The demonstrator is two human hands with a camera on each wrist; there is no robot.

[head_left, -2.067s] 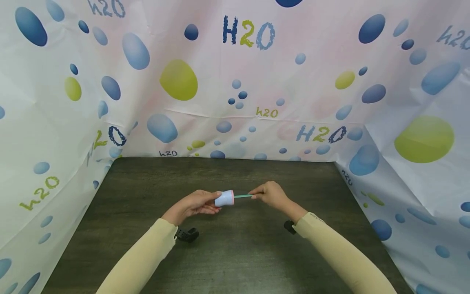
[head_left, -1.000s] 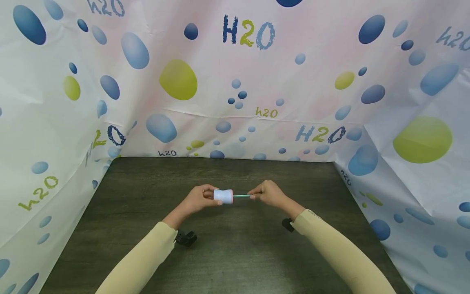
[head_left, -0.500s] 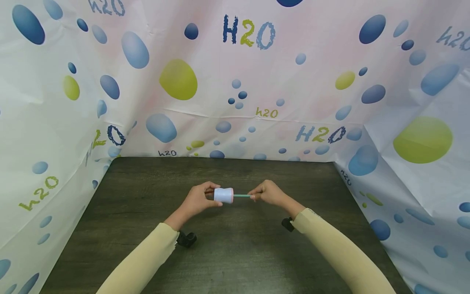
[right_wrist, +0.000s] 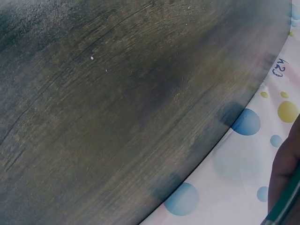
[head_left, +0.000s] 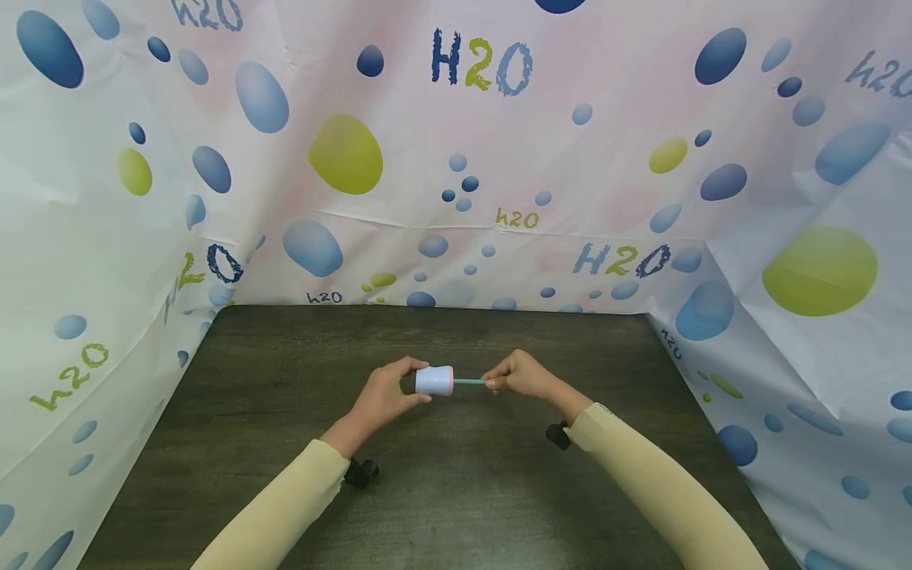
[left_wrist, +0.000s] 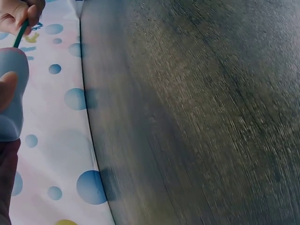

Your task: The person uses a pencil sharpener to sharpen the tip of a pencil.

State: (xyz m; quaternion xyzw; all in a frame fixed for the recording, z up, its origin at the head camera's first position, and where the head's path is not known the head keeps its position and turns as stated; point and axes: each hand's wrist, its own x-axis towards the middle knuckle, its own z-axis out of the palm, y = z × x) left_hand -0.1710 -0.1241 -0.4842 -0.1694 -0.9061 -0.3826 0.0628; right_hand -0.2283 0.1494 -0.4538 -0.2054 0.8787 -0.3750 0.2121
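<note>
Between my hands, above the dark table, is a pale blue, waisted pencil sharpener (head_left: 434,381) with a pink end facing right. A thin green pencil (head_left: 469,381) runs level from that end; its tip is hidden inside. My left hand (head_left: 382,400) holds the sharpener from the left, thumb on the near side and fingers on the far side. My right hand (head_left: 525,375) pinches the pencil's other end. In the left wrist view the sharpener (left_wrist: 11,93) shows at the left edge. The right wrist view catches a piece of the green pencil (right_wrist: 285,201) at its lower right corner.
The dark wood-grained table (head_left: 456,491) spreads below both hands. A white sheet with blue and green dots (head_left: 456,261) hangs behind it and along both sides. Black wrist devices sit under the left cuff (head_left: 362,473) and right cuff (head_left: 559,435).
My left hand has turned around the sharpener: its thumb went from on top of the body to the near side, and its grip has spread wider. The right hand has stayed almost still on the pencil.
</note>
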